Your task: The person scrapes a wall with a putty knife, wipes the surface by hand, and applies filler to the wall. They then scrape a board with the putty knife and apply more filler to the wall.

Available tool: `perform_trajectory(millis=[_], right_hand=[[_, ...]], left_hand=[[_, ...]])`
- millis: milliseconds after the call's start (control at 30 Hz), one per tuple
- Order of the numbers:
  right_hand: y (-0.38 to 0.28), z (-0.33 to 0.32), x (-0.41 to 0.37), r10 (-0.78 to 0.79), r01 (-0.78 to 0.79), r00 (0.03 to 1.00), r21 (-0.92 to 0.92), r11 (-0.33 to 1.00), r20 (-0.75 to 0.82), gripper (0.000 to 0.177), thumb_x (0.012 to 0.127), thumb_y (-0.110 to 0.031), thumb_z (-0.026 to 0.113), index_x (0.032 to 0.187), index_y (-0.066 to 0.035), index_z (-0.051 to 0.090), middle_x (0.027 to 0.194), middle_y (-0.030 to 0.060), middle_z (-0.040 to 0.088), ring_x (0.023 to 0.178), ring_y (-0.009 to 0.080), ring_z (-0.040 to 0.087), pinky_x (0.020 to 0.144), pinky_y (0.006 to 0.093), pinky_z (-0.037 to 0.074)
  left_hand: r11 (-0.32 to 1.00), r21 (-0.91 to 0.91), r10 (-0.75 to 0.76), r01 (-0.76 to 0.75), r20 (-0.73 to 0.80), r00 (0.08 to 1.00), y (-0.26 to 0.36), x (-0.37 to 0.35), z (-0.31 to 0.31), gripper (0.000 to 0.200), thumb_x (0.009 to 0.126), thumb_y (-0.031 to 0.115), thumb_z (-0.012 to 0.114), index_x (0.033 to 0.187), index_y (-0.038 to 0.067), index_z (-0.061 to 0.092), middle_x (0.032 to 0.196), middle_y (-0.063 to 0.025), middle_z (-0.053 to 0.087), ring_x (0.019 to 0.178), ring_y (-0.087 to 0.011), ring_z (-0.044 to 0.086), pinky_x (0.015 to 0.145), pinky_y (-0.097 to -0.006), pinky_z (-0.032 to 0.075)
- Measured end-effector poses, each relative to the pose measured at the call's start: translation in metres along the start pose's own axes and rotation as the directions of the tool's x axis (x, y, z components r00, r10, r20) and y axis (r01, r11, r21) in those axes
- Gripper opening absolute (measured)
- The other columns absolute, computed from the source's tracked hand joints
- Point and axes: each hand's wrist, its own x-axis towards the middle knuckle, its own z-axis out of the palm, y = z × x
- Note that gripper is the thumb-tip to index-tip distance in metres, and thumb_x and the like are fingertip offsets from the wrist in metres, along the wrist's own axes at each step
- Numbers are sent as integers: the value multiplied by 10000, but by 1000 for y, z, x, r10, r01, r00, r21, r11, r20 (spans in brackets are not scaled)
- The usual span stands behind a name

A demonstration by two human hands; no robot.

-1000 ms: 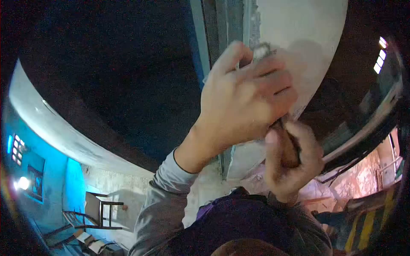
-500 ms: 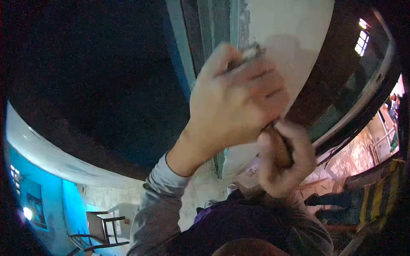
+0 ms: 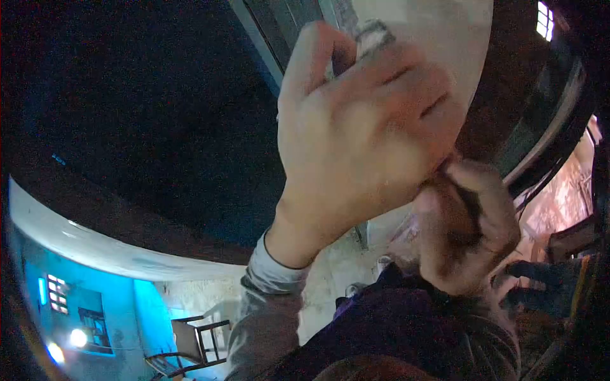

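My left hand (image 3: 368,136) is closed in a fist, its back towards me. A small whitish, silvery piece (image 3: 373,37) shows beyond its thumb and forefinger; motion blur hides its kind. My right hand (image 3: 470,228) is curled just below and to the right, its thumb and forefinger pinched together at the little-finger side of my left fist. What lies between those fingertips is hidden. Both hands are in front of a pale, smooth panel (image 3: 438,28) bordered by dark upright strips (image 3: 279,25).
A big dark glossy surface (image 3: 152,140) fills the left, with a curved white edge (image 3: 108,244) below. Another dark glossy surface (image 3: 508,108) curves along the right. A chair (image 3: 194,343) stands lower left by a blue wall (image 3: 114,298). A person's dark-clad legs (image 3: 540,286) appear lower right.
Both hands have shifted right and look larger, with my left fist also higher. My right fingers stay pinched against my left fist. The whole view has shifted, bringing the chair further right.
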Motion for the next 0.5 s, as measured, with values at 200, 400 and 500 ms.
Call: perform_trajectory(millis=[200,400,500], right_hand=[[1,-1,1,-47,48,999,-77,996,18,275,828,-97,686,1034,42,567,901,144,635,790,173,606,700,285,492],[0,0,4,-43,43,999,1,999,0,277,727,-50,770,940,35,614,774,167,659,654,231,668,571,298,509],[-9,1,10,-133,133,991,-59,989,-6,259,744,-50,753,951,17,613,773,155,662,649,215,665,569,295,506]], left_hand=[[999,33,-9,12,-84,996,-1,8,2,89,590,256,593,603,175,558,702,68,546,818,-94,586,666,-325,360],[999,27,-44,46,-68,997,4,6,-7,81,606,248,597,621,172,571,745,70,580,854,-88,600,683,-335,368],[998,20,-60,62,-62,996,3,-2,-11,99,595,261,635,623,188,576,748,68,602,800,-105,611,669,-331,348]])
